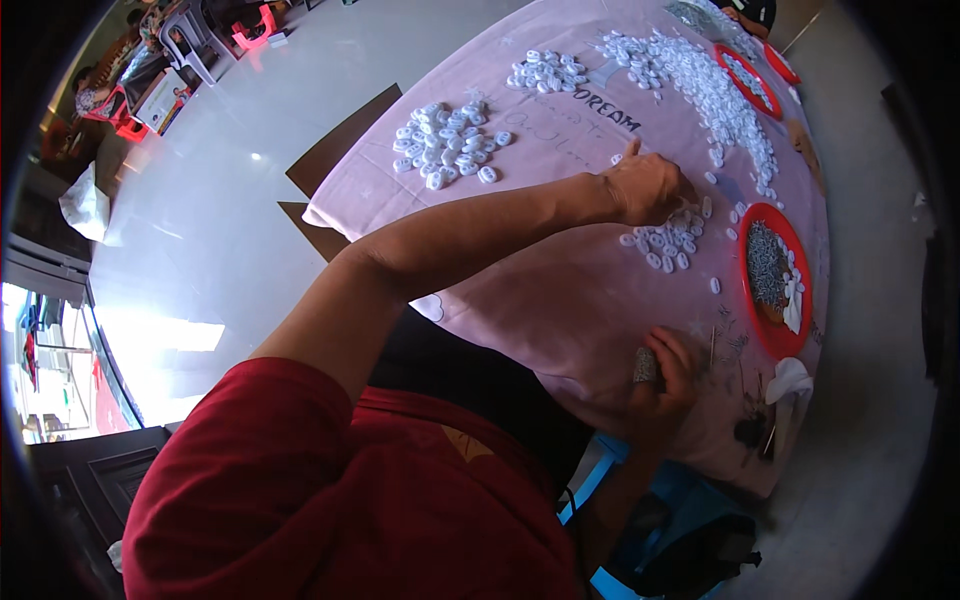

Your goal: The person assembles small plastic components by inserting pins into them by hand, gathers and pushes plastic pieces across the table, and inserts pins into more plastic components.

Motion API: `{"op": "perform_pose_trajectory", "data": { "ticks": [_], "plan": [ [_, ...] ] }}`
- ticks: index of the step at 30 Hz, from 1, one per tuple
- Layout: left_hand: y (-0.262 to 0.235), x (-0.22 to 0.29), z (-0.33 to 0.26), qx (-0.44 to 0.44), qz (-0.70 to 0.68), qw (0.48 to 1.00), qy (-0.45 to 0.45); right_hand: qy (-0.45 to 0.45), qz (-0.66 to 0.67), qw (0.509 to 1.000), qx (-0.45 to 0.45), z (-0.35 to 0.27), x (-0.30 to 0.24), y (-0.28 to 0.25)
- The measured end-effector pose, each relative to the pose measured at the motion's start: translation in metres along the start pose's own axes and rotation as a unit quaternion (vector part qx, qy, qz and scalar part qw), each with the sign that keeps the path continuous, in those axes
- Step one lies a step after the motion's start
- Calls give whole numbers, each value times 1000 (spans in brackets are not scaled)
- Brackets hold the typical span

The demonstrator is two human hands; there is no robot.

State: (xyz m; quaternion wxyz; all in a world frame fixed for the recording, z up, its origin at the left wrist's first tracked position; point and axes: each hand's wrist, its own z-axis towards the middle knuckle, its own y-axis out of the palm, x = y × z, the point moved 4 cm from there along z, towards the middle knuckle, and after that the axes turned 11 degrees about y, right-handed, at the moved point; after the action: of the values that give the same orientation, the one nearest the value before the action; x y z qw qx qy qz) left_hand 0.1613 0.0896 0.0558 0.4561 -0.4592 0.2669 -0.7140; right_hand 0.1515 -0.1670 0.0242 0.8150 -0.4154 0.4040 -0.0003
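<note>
My left hand (648, 190) reaches across the pink cloth-covered table. Its fingers bend down at the edge of a small pile of white oval pieces (668, 244); one finger sticks up. The fingertips are partly hidden, so what they pinch does not show. Close to the table's near edge, my right hand (668, 378) is curled. A rough grey sleeve-like piece (645, 366) sits at its fingers; whether it is worn or held, I cannot tell. A single white oval piece (715, 285) lies between the two hands.
A red tray (746, 250) at the right holds small grey metal parts (768, 265) and white pieces. Thin sticks and a white cloth (790, 382) lie below it. More white ovals (450, 140) are heaped farther off. Another person's hand (803, 143) rests at the far right edge.
</note>
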Motion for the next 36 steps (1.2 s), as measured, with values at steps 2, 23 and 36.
{"op": "perform_pose_trajectory", "data": {
  "ticks": [2, 23, 36],
  "plan": [
    [-12, -2, -6, 49, -14, 999, 9, -3, -6, 1000, -1, 0, -2, -2],
    [-109, -121, -108, 89, 239, 955, -151, 2, -5, 1000, 7, -2, 3, -6],
    [-18, -197, 33, 126, 335, 915, -187, 52, -33, 998, -20, 3, 9, -10]
  ]
}}
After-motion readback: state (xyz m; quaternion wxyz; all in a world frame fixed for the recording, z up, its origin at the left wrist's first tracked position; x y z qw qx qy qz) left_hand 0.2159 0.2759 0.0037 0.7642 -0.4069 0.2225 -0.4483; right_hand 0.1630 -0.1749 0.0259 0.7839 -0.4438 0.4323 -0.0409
